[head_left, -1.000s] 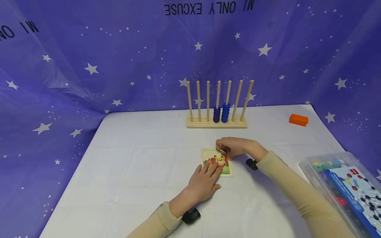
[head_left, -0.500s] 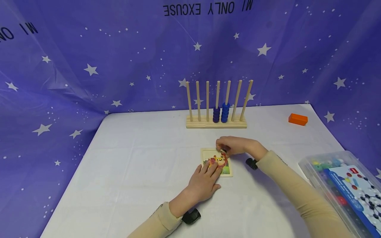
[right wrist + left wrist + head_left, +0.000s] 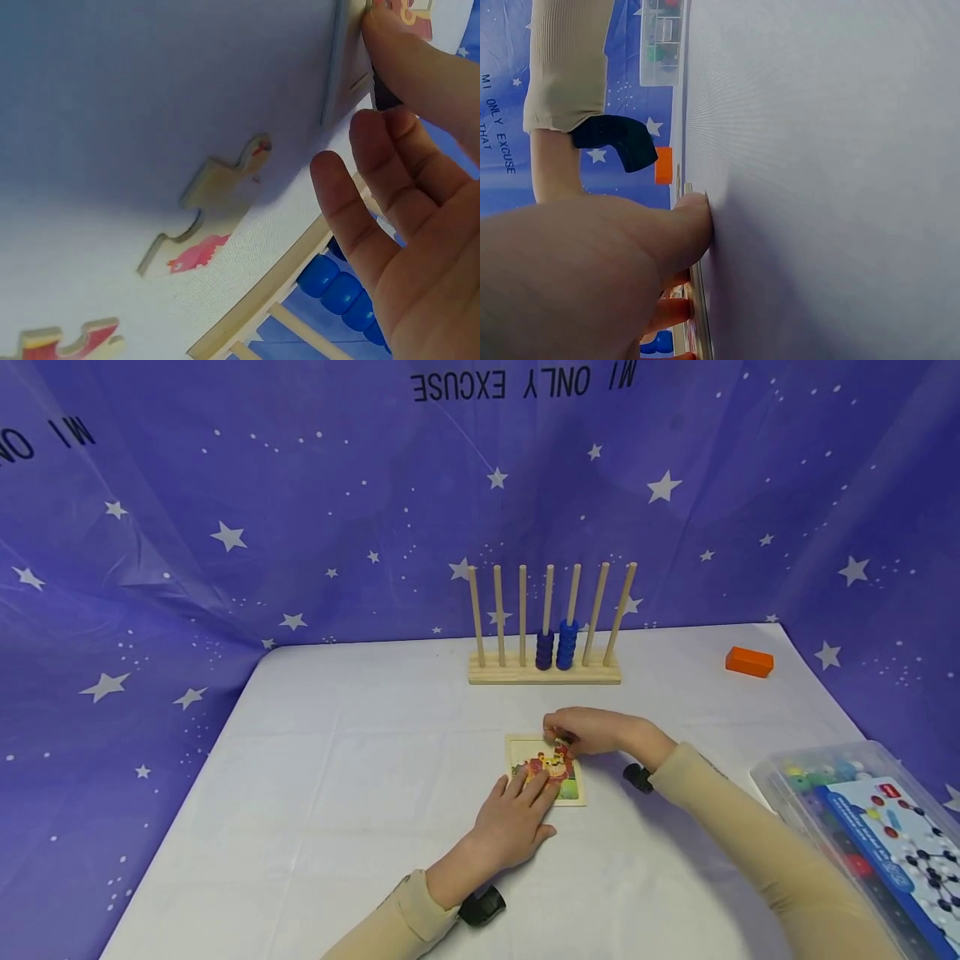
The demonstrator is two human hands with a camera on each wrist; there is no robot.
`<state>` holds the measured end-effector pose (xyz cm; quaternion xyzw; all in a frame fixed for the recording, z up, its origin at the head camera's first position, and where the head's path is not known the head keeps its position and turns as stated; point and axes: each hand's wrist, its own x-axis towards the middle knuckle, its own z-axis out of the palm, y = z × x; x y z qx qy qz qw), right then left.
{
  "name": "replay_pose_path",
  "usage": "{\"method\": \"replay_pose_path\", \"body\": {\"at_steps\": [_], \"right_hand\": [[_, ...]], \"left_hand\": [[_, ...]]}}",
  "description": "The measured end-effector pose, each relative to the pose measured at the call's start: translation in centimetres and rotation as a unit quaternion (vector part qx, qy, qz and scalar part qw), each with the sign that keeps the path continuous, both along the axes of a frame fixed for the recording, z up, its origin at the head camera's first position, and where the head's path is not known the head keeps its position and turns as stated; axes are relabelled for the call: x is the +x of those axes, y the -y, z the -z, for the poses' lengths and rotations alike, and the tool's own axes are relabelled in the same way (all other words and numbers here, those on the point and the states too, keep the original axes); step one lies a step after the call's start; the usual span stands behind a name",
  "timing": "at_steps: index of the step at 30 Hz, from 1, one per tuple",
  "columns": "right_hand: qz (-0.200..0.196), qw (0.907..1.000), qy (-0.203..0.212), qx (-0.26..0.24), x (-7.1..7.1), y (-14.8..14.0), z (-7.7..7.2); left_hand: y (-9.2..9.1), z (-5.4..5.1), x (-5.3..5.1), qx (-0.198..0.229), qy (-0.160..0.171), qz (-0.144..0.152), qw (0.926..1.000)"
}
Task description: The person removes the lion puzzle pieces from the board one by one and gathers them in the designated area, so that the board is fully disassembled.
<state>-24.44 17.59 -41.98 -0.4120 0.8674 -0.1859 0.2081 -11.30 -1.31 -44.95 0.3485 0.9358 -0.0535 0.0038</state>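
Note:
A small wooden picture puzzle board (image 3: 572, 790) lies on the table with a red and yellow animal picture in its lower part; bare wood shows at its upper left. My left hand (image 3: 512, 828) rests on the board, fingers spread and nearly straight. In the left wrist view its thumb (image 3: 690, 225) lies by the board's edge. Over the upper right corner, my right hand (image 3: 592, 730) pinches a puzzle piece (image 3: 561, 748) between thumb and fingertips; the fingers partly hide it. Loose puzzle pieces (image 3: 217, 184) lie beside the board in the right wrist view.
Behind the board stands a wooden peg rack (image 3: 510, 675) with dark and bright blue beads on two pegs. An orange block (image 3: 750, 662) sits at the back right. A clear plastic case (image 3: 780, 768) of coloured parts, with a printed booklet, fills the right edge.
The right hand has shifted very slightly at the board's upper right corner, its pinched piece tilting a little. The left hand has stayed still.

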Motion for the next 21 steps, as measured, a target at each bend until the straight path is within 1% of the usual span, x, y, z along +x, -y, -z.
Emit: {"method": "replay_pose_path", "body": {"at_steps": [3, 6, 10, 13, 17, 19, 21], "right_hand": [[0.007, 0.9999, -0.011, -0.005, 0.3, -0.1, 0.0], [0.008, 0.9995, -0.023, -0.022, 0.6, -0.6, 0.0], [0.016, 0.9975, -0.027, -0.063, 0.8, -1.5, 0.1], [0.038, 0.994, -0.016, -0.101, 1.0, -2.3, 0.1], [0.089, 0.9844, 0.005, -0.152, 1.3, -3.5, 0.2], [0.122, 0.976, 0.029, -0.178, 1.6, -4.2, 0.2], [0.156, 0.9653, 0.05, -0.203, 1.9, -5.0, 0.4]], "left_hand": [[0.0, 0.0, 0.0, -0.001, 0.003, -0.002, 1.0], [-0.1, 0.1, 0.0, -0.003, 0.008, -0.003, 1.0], [-0.1, 0.1, 0.0, -0.005, 0.013, -0.005, 0.9999], [-0.1, 0.2, -0.1, -0.007, 0.011, -0.005, 0.9999], [-0.1, 0.3, -0.1, -0.009, 0.008, -0.006, 0.9999], [-0.1, 0.4, -0.1, -0.008, 0.01, -0.007, 0.9999], [-0.1, 0.4, -0.1, -0.007, 0.012, -0.008, 0.9999]]}}
